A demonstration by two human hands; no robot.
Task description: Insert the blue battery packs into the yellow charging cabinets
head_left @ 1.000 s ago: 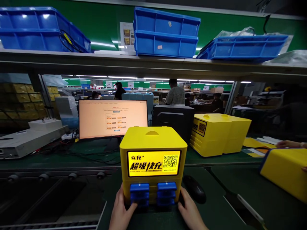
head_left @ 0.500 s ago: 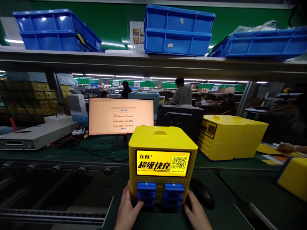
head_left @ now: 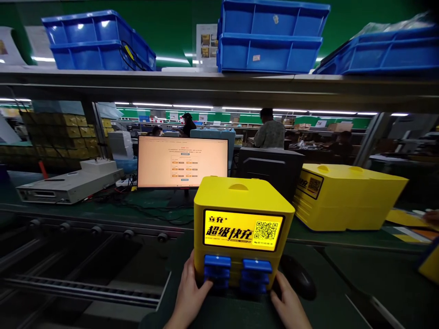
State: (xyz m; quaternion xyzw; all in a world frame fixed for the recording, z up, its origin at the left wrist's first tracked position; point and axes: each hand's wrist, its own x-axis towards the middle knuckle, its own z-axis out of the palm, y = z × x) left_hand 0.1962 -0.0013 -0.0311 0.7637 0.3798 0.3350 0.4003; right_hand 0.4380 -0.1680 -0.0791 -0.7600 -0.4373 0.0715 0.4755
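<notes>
A yellow charging cabinet (head_left: 243, 228) stands on the dark green bench in front of me. Its lit front screen shows "超级快充" and a QR code. Below the screen, two columns of blue slot covers (head_left: 238, 273) fill the lower front. My left hand (head_left: 190, 292) grips the cabinet's lower left corner, with fingers against the blue covers. My right hand (head_left: 288, 299) holds the lower right corner, next to a black computer mouse (head_left: 298, 276). The cabinet's underside is hidden.
A second yellow cabinet (head_left: 348, 196) lies on its side to the right, behind a black case (head_left: 270, 167) and a lit monitor (head_left: 182, 161). A roller conveyor (head_left: 82, 288) runs along the left. Blue bins (head_left: 269, 36) sit on the overhead shelf. A co-worker's hand (head_left: 432, 217) shows at the right edge.
My view has swung left, so everything shifts right in the picture. The cabinet stays between my hands. The co-worker's hand and the yellow box at the right edge have slid mostly out of view.
</notes>
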